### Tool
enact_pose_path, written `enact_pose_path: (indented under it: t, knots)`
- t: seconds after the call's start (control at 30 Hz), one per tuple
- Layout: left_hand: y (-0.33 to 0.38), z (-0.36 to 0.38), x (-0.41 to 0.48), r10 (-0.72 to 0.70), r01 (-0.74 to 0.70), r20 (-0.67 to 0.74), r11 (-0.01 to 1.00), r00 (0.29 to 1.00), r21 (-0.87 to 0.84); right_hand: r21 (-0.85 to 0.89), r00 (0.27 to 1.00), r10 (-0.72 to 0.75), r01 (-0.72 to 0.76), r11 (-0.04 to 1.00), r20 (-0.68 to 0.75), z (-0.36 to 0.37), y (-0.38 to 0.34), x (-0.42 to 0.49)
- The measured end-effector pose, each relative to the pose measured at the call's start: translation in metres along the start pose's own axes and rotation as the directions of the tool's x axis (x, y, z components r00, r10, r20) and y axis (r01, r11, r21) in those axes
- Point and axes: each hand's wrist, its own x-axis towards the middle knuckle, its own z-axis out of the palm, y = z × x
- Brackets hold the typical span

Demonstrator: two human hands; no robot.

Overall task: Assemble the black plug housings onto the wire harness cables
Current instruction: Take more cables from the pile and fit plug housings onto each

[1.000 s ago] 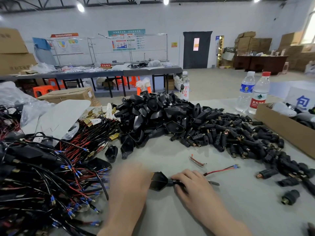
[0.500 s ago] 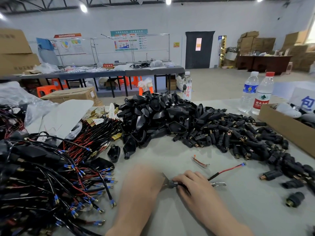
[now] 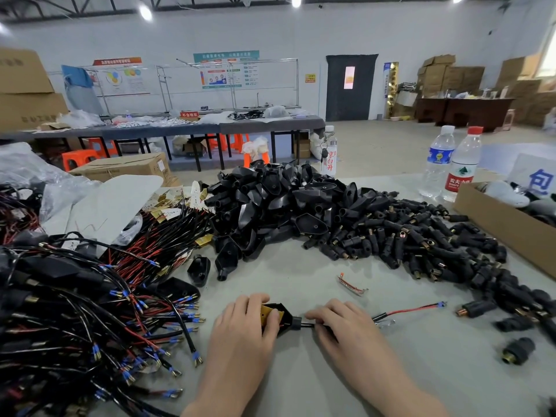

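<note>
Since the earlier frame the plug housing (image 3: 281, 318) has come out from behind the left hand (image 3: 244, 329) and now lies open side up, showing a yellow insert. The left hand grips it, fingers curled over its wide end, on the counter (image 3: 301, 382). The right hand (image 3: 346, 326) pinches the cable (image 3: 307, 325) just where it leaves the housing's narrow neck. The cable runs on under that hand and comes out at its right as a red wire ending in a blue terminal (image 3: 441, 303). The two hands are near each other, not touching. A red and white scrap (image 3: 350, 284) lies just beyond the right hand. Further beyond both hands sits a heap of black housings (image 3: 270, 206), with a spread of small black connectors (image 3: 406, 242) running off to the right of it. A tangled harness bundle (image 3: 90, 311) lies left of the left hand. Well right of the right hand are a cardboard box (image 3: 505, 230) and two water bottles (image 3: 451, 164).
</note>
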Motion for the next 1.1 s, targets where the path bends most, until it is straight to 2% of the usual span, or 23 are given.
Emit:
enact_pose_path:
  t: [0.17, 0.37, 0.5, 0.57, 0.63, 0.7, 0.73, 0.83, 0.9, 0.93, 0.97, 1.1]
  knots:
    - [-0.007, -0.005, 0.0, -0.048, 0.049, -0.015, 0.997, 0.999, 0.06, 0.0, 0.993, 0.072, -0.072, 0.997, -0.096, -0.008, 0.005, -0.003]
    - [-0.017, -0.007, 0.002, -0.114, 0.122, -0.068, 0.984, 0.991, 0.127, -0.057, 0.947, 0.26, -0.275, 0.96, -0.189, -0.021, 0.022, -0.004]
    - [-0.022, -0.01, 0.002, -0.264, 0.266, -0.072, 0.964, 0.962, 0.014, -0.145, 0.934, 0.328, -0.347, 0.927, -0.139, -0.026, 0.031, -0.006]
    - [-0.018, -0.009, 0.001, -0.266, 0.272, -0.076, 0.959, 0.961, 0.085, -0.219, 0.938, 0.328, -0.346, 0.912, -0.115, -0.027, 0.031, -0.006]
    - [-0.014, -0.009, 0.001, -0.213, 0.224, -0.077, 0.959, 0.974, 0.175, -0.293, 0.952, 0.288, -0.305, 0.906, -0.101, -0.026, 0.031, -0.006]
    - [-0.01, -0.008, 0.002, -0.129, 0.16, -0.161, 0.968, 0.978, 0.195, -0.358, 0.967, 0.245, -0.253, 0.899, -0.068, -0.022, 0.031, -0.006]
    - [-0.007, -0.006, 0.003, -0.051, 0.092, -0.198, 0.974, 0.979, 0.208, -0.365, 0.969, 0.241, -0.241, 0.899, -0.046, -0.021, 0.03, -0.007]
    - [0.014, 0.0, 0.001, 0.213, -0.201, -0.146, 0.975, 0.966, 0.095, -0.26, 0.975, 0.211, -0.223, 0.939, -0.074, -0.024, 0.026, -0.005]
    - [0.029, 0.008, -0.002, 0.384, -0.38, -0.086, 0.923, 0.919, 0.061, -0.209, 0.975, 0.164, -0.194, 0.959, -0.15, -0.025, 0.023, -0.005]
    - [0.034, 0.011, -0.002, 0.453, -0.448, -0.077, 0.891, 0.888, 0.074, -0.255, 0.975, 0.103, -0.152, 0.955, -0.194, -0.026, 0.019, -0.005]
    - [0.037, 0.014, -0.003, 0.501, -0.495, -0.068, 0.864, 0.863, 0.091, -0.321, 0.977, 0.058, -0.123, 0.939, -0.205, -0.027, 0.016, -0.005]
    - [0.034, 0.019, 0.001, 0.538, -0.521, -0.09, 0.839, 0.838, 0.157, -0.311, 0.962, 0.064, -0.148, 0.939, -0.266, -0.028, 0.015, -0.002]
